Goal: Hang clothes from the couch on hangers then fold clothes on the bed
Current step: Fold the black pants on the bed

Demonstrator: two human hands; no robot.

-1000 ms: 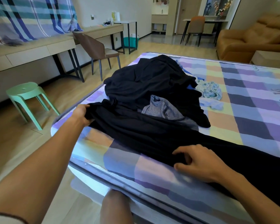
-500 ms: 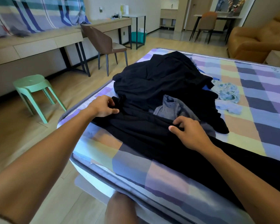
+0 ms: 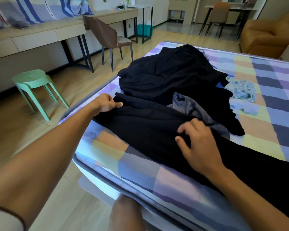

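Note:
A long black garment lies stretched across the near part of the checked bed. My left hand pinches its far left end near the bed's edge. My right hand grips a fold of the same black cloth near its middle. Behind it lie a heap of black clothes, a grey garment partly under the black cloth, and light blue patterned pieces to the right.
A mint green stool stands on the wooden floor left of the bed. A brown chair sits at a long desk by the wall. An orange couch is at the back right. My knee touches the bed's near edge.
My right hand moved from the garment's near edge up to its middle and gathered a fold. My left hand shifted inward along the garment's end. The camera moved closer to the bed.

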